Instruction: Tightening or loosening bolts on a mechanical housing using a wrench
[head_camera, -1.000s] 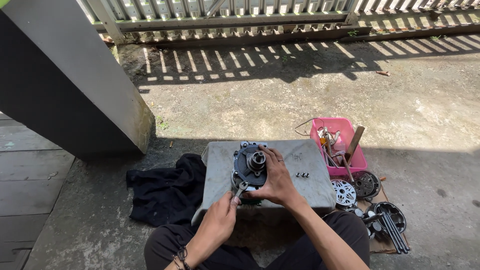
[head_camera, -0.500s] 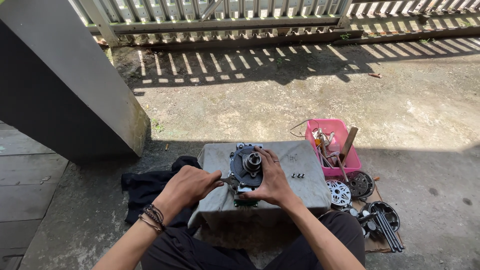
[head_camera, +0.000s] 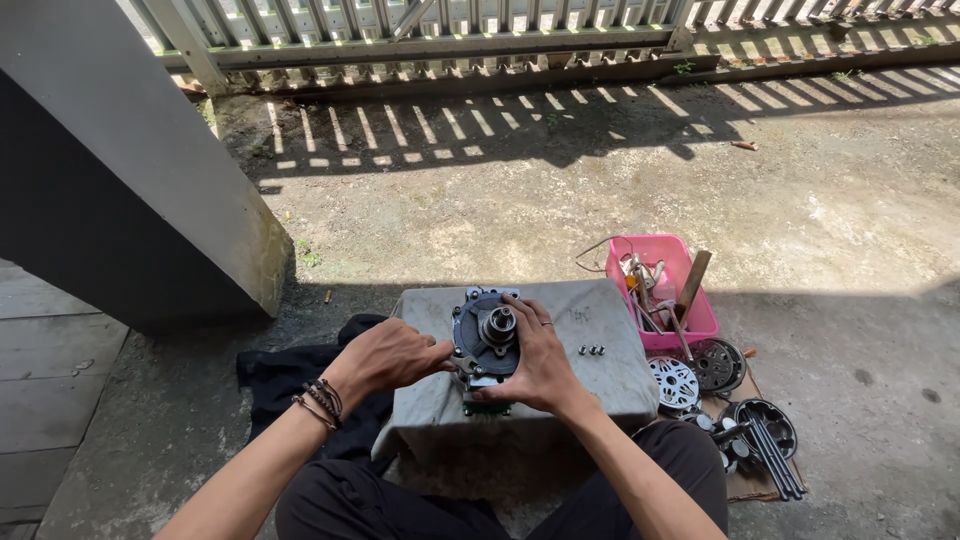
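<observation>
Hands meet on a dark round metal housing (head_camera: 487, 340) that sits near the front of a cloth-draped block serving as the surface (head_camera: 600, 375). The left hand (head_camera: 392, 355) presses against the housing's left edge, fingers curled; the right hand (head_camera: 535, 362) lies over its right side, fingers spread on the rim. Three small bolts (head_camera: 592, 350) lie just right of it. A pink tray (head_camera: 668, 295) of tools stands beyond, with round metal plates (head_camera: 700, 372) on the floor nearby.
</observation>
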